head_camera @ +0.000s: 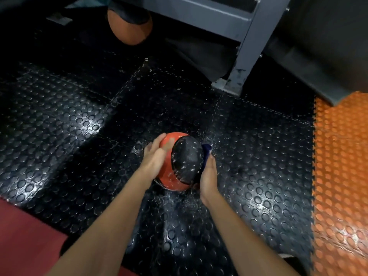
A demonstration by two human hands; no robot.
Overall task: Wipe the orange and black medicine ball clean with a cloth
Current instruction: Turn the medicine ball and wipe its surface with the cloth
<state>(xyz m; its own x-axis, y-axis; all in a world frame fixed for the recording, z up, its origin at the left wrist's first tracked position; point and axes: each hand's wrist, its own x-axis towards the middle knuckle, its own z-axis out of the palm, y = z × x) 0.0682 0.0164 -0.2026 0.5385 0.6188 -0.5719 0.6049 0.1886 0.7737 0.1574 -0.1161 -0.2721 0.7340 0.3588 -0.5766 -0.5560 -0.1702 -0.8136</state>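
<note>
Resting on the black studded rubber floor mat, the glossy orange and black medicine ball sits between both hands. The left hand lies flat against its orange side, fingers spread open. The right hand presses a dark blue cloth against the ball's right side, fingers closed on the cloth; an orange studded mat lies far right.

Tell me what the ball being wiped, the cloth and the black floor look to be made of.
Medicine ball: likely rubber or vinyl, glossy orange and black panels with wet-looking highlights. Cloth: dark blue soft fabric, bunched under the right hand; the weave is too blurred to tell. Black floor: probably rubber or plastic interlocking tiles, shiny, with raised round studs and jagged seams.
</note>
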